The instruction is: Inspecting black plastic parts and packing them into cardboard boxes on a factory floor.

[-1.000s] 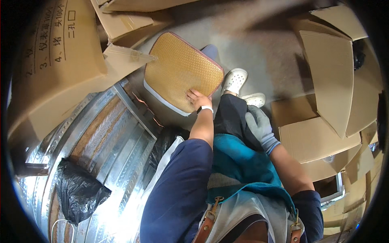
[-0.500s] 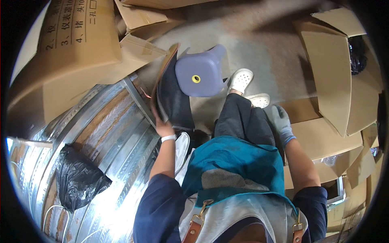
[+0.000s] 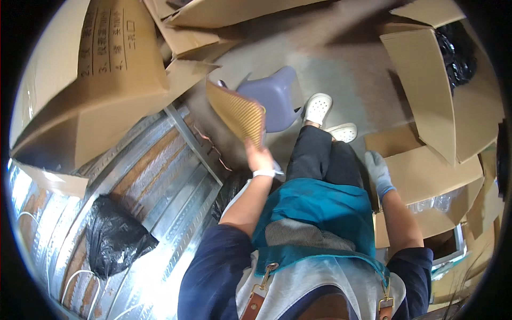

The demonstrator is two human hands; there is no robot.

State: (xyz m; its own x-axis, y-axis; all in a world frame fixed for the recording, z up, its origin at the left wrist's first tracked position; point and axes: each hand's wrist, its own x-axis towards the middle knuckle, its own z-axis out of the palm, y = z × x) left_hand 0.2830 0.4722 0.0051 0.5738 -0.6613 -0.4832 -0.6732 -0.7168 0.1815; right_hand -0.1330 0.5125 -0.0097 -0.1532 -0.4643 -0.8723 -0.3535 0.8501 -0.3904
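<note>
My left hand (image 3: 258, 159), bare with a white band at the wrist, is closed on the lower end of a thin seat pad (image 3: 234, 111). The pad's tan, ribbed face shows, with a brownish edge. It is tilted over the left part of a purple plastic stool (image 3: 281, 101) and hides some of its seat. My right hand (image 3: 378, 172), in a grey glove with a blue cuff, hangs beside an open cardboard box (image 3: 432, 176). Its fingers are loosely stretched and nothing shows in them.
Metal rails (image 3: 160, 197) lie at left, a black plastic bag (image 3: 114, 234) on them. A large carton (image 3: 128, 69) stands far left. Another open carton (image 3: 426, 96) at right contains black plastic. My white clogs (image 3: 319, 109) are on the concrete floor beside the stool.
My left hand has moved right with the seat pad. The pad has turned from its dark face to its tan one and now covers part of the stool. My right hand stays nearly in place.
</note>
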